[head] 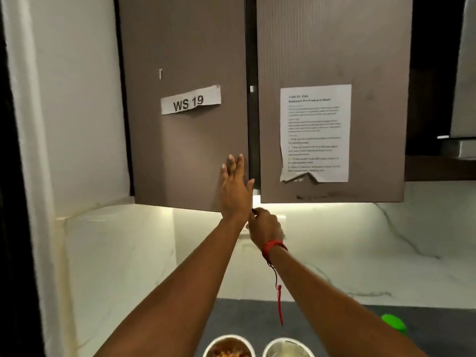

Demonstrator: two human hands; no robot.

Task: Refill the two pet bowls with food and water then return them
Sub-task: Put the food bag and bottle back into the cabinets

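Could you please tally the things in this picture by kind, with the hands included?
Flat grey-brown cabinet doors: 2
White paper sheets stuck on the doors: 2
Round pale-rimmed pet bowls: 2
Rounded green object: 1
Red thread wristband: 1
Bare hands, left hand and right hand: 2
Total: 10
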